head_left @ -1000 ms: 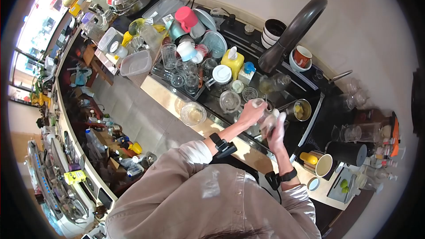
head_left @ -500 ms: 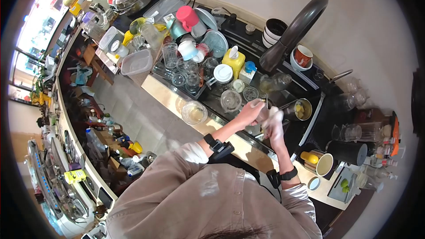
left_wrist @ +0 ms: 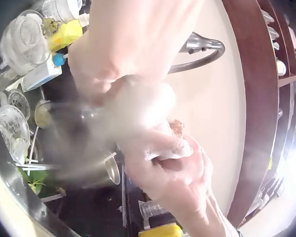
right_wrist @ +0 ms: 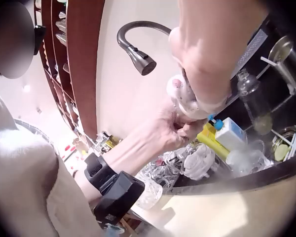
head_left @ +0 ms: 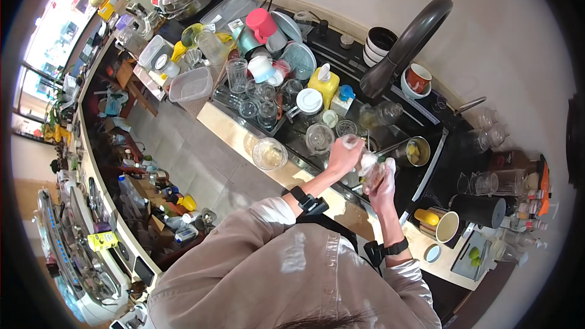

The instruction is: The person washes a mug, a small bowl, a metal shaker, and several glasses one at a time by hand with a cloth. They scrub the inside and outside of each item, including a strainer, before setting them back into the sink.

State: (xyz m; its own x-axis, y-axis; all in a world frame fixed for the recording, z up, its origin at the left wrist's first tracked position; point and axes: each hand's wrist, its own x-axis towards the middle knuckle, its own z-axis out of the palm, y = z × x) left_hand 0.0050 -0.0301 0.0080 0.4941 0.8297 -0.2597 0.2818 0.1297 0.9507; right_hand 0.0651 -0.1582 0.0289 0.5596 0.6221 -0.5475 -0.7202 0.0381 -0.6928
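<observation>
Over the sink, my left hand [head_left: 344,158] is curled round a clear glass [head_left: 349,141], whose end shows above the fist. Close beside it, my right hand [head_left: 382,192] has its fingers bent round a white foam-covered thing [head_left: 369,161]; what lies under the lather I cannot tell. Suds coat the right fingers [left_wrist: 170,145] in the left wrist view, where the space between the hands is blurred. Foam [right_wrist: 177,94] also shows between both hands in the right wrist view. Left of them in the sink stands a glass bowl [head_left: 319,139].
A dark faucet [head_left: 405,49] arches behind the hands. A metal pot [head_left: 417,151] sits at the sink's right. Left stand a yellow bottle [head_left: 323,85], a white-lidded jug [head_left: 309,101] and several crowded glasses. Another glass bowl [head_left: 269,154] rests on the counter's front edge [head_left: 292,173].
My hands rub together and then draw slightly apart; the left shifts a little left and the right lower. White lather now shows between them. The surrounding dishes stay where they were.
</observation>
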